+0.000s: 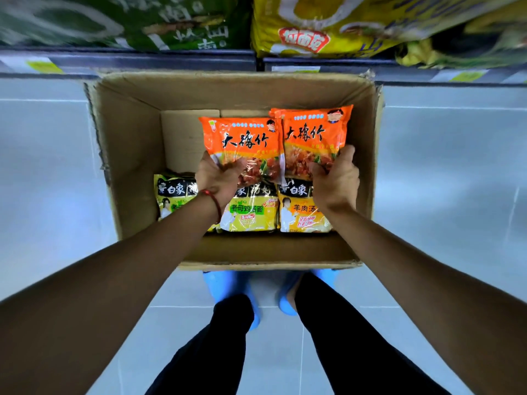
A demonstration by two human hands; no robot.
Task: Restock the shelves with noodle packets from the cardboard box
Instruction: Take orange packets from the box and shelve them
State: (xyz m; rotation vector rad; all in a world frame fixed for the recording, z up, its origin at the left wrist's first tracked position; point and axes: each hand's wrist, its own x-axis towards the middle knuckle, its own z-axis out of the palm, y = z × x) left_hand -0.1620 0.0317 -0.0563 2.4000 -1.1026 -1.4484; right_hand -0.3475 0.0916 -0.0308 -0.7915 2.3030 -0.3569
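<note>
An open cardboard box (128, 155) stands on the floor in front of me. My left hand (218, 178) grips the lower edge of an orange noodle packet (242, 141) held above the box. My right hand (336, 178) grips a second orange packet (313, 132) beside it, the two packets overlapping slightly at the middle. Beneath them, along the near side of the box, lie yellow-and-black noodle packets (253, 215) and an orange-yellow one (302, 215). The far half of the box bottom is bare cardboard.
A shelf edge (171, 59) with price labels runs across the top. On it sit green packets (142, 21) at left and yellow packets (328, 24) at right. Grey tiled floor (442, 166) surrounds the box. My legs and blue shoes (225, 283) stand just behind the box.
</note>
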